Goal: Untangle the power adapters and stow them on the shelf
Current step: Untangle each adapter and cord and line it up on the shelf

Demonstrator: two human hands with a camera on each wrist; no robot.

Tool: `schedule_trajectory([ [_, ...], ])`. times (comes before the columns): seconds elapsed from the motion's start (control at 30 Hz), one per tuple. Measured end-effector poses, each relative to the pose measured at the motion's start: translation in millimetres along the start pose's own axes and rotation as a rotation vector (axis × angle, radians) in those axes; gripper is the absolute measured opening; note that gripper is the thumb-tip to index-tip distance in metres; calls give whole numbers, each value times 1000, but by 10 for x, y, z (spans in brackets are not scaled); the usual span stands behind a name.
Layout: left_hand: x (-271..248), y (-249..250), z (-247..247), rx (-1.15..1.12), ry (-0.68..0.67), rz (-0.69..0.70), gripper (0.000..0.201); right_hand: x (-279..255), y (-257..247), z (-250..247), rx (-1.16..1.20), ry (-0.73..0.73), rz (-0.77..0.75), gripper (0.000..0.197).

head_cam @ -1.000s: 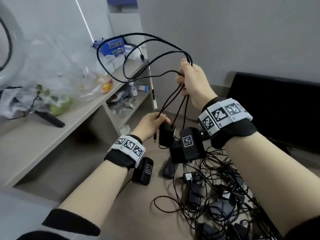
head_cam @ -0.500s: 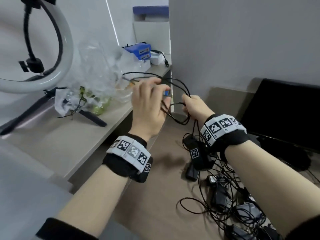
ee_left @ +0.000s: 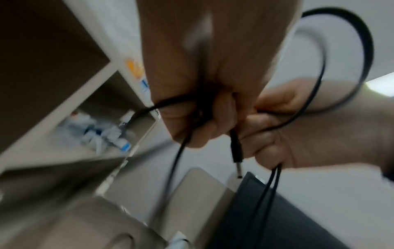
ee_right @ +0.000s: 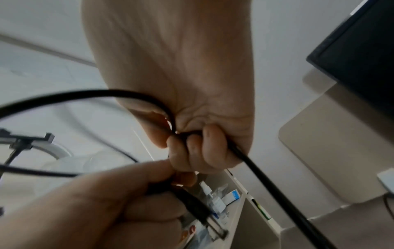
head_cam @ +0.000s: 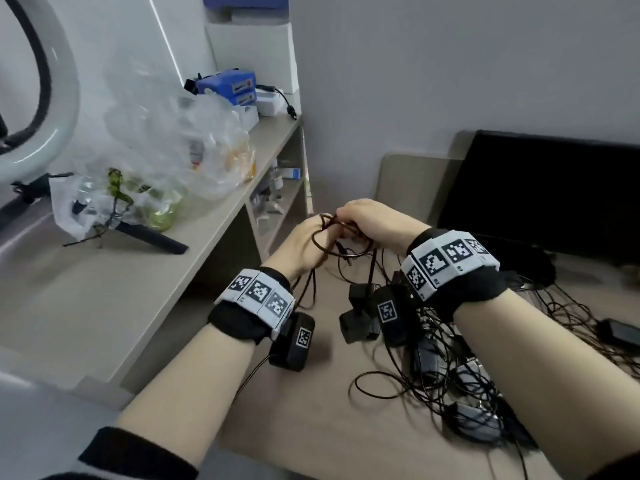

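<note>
Both hands meet just above the tan wooden desk [head_cam: 311, 427], close to its left edge where the pale beige shelf unit [head_cam: 145, 282] stands. The left hand [head_cam: 304, 247] has its fingers curled round a loop of thin black cable [head_cam: 325, 249]; in the left wrist view the cable's barrel plug [ee_left: 236, 151] hangs free below the knuckles. The right hand [head_cam: 374, 221] is closed tight on the same cable, with strands running out of the fist on both sides, as the right wrist view shows [ee_right: 255, 161]. The two hands touch at the fingertips.

Below them a black boxy power adapter [head_cam: 356, 323] hangs from the cable, just off the desk top as far as I can tell. Toward the right edge of the desk lies a heap of more black adapters and tangled wires [head_cam: 460, 386]. A dark flat monitor [head_cam: 540, 192] stands at the far right corner. On the shelf top sit a crumpled clear plastic bag [head_cam: 166, 157] and small blue boxes [head_cam: 232, 86].
</note>
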State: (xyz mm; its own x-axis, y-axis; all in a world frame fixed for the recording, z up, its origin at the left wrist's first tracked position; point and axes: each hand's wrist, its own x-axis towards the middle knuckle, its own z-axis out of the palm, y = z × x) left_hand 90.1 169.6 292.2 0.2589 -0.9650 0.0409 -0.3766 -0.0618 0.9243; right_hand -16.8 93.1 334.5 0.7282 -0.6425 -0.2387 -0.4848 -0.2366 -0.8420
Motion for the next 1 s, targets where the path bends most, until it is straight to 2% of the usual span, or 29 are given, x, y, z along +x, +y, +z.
schedule_trajectory([
  [0.1, 51, 58, 44, -121, -68, -54, 24, 0, 82, -34, -22, 44, -3, 28],
  [0.2, 121, 96, 141, -107, -148, -51, 9, 36, 132, -109, -5, 121, -12, 30],
  [0.33, 199, 54, 319, -248, -206, -153, 5, 91, 178, -160, -1, 104, -6, 29],
  [0.37, 230, 24, 368, -250, -208, -188, 6, 95, 187, -160, -14, 86, -9, 29],
  [0.47, 301, -65, 478, -153, -223, -295, 28, 133, 220, -159, -111, -1, -26, 28],
  [0.53, 296, -69, 482, -200, -197, -363, 28, 152, 227, -177, -132, -56, -18, 27],
  [0.6, 301, -83, 439, -203, -196, -344, 25, 196, 242, -219, -31, -110, -26, 28],
  [0.7, 311, -129, 283, -265, -111, -328, 32, 296, 349, -304, 358, -177, -53, 33],
  [0.77, 303, -127, 153, -340, -84, -305, 35, 457, 557, -314, 593, -174, 9, 24],
  [0.8, 298, -121, 96, -348, -77, -293, 34, 537, 702, -273, 631, -162, 50, 21],
  [0.9, 305, -28, -33, -331, -34, -266, 31, 685, 1148, 3, 440, -251, 175, 43],
  [1.0, 347, 23, -129, -360, 7, -245, 29, 703, 1402, 329, 164, -428, 165, 85],
])
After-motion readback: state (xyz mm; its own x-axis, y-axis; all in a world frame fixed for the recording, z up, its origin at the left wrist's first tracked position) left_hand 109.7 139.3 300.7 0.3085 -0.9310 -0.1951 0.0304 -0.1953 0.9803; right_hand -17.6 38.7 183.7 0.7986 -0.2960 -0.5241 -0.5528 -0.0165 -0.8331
